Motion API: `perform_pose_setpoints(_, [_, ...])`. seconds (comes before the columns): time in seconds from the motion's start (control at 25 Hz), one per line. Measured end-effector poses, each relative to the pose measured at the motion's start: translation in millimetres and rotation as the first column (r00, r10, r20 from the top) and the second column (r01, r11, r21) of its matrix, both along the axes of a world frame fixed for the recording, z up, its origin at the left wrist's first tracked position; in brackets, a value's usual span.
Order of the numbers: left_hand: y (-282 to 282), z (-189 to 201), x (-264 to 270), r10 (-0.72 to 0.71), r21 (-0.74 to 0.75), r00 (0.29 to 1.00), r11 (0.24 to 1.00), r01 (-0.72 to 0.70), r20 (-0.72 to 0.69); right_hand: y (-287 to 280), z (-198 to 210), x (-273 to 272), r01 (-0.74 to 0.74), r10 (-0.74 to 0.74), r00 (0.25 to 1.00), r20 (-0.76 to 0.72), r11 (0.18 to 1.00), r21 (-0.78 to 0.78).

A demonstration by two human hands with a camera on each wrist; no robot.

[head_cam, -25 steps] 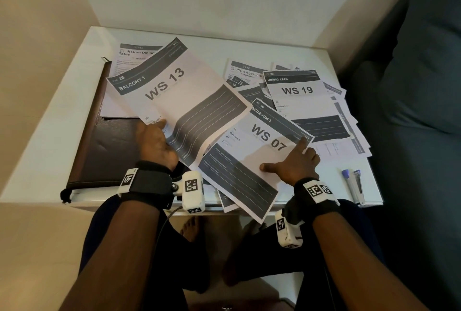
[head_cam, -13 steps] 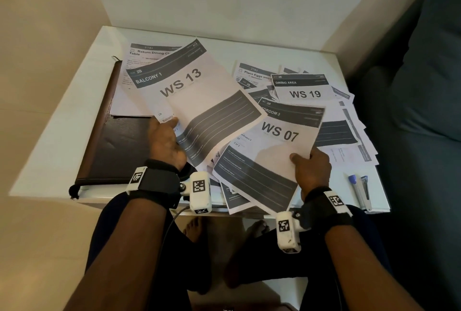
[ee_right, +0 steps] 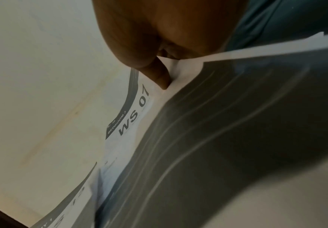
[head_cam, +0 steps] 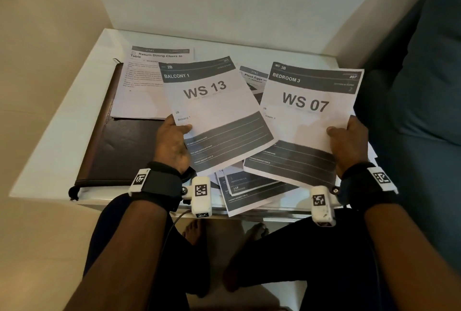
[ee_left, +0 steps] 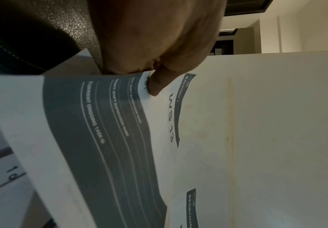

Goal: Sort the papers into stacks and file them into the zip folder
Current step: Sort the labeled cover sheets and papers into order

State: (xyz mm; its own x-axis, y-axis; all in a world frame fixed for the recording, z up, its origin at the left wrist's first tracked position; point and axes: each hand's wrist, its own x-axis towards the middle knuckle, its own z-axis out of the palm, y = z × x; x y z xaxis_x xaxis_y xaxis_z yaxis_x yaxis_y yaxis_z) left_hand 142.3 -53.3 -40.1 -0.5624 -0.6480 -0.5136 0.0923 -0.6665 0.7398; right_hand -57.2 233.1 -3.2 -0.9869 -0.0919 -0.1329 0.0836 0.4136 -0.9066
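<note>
Now hands hold sheets "WS 13" (head_cam: 212,101) and "WS 07" (head_cam: 306,111).

The zip folder (head_cam: 119,151) lies left on the table (head_cam: 50,161) (papers (head_cam: 249,193) seemingly overlap its far end), more right.

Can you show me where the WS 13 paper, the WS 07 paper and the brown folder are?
WS 13 paper (head_cam: 207,91): head view, on its big printed number.
WS 07 paper (head_cam: 305,103): head view, on its big printed number.
brown folder (head_cam: 124,146): head view, on its bare cover.

Grey-banded white papers (head_cam: 306,111), dark-brown folder (head_cam: 124,151)
</note>
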Motion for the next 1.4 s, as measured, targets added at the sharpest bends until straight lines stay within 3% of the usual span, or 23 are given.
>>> perform_pose_setpoints(0.36, [4,8,2,-0.064,0.155,0.992,0.985,0.081,-0.112,20,41,-29,0.041,-0.031,0.982,-0.187,0.998,0.045])
perform_pose_setpoints(0.52, [8,12,1,-0.086,0.173,0.985,0.979,0.111,-0.146,10,43,-20,-0.109,0.104,0.983,-0.149,0.994,-0.026])
perform_pose_setpoints(0.76, [10,16,1,-0.136,0.198,0.977,0.966,0.168,-0.165,-38,18,8,-0.294,0.3,0.944,-0.137,0.954,0.062])
perform_pose_setpoints(1.12, [15,23,-1,-0.193,0.162,0.96,0.96,0.227,-0.201,-102,-1,24,-0.407,0.407,0.912,-0.054,0.913,0.004])
perform_pose_setpoints(1.4, [18,16,-4,-0.267,0.134,0.941,0.945,0.298,-0.21,-112,0,24,-0.433,0.433,0.9,-0.039,0.901,0.013])
